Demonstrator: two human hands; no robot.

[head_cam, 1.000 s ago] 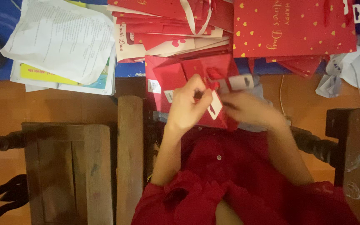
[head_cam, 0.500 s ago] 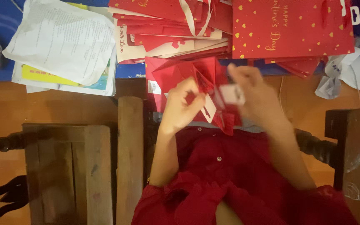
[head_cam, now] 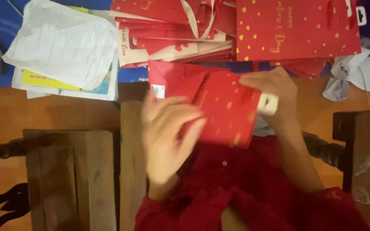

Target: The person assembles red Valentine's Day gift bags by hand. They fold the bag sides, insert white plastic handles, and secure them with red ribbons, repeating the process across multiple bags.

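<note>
My right hand (head_cam: 275, 96) grips a red paper gift bag (head_cam: 225, 107) with gold specks by its right edge, a small white tag (head_cam: 268, 103) under the fingers. The bag lies flat and tilted over my lap, above my red garment (head_cam: 245, 188). My left hand (head_cam: 168, 132) is blurred with its fingers spread, touching the bag's left side. Behind the bag lies another red folded bag (head_cam: 170, 79) with a white sticker.
A stack of red gift bags (head_cam: 296, 30) with gold hearts fills the top. Loose white papers (head_cam: 65, 47) lie top left on a blue surface. A wooden stool (head_cam: 71, 175) stands at left, a dark wooden chair arm (head_cam: 365, 149) at right.
The red bag has gone from half-open and folded to flattened out. My right hand moved right along its edge and my left hand swept down across its left side.
</note>
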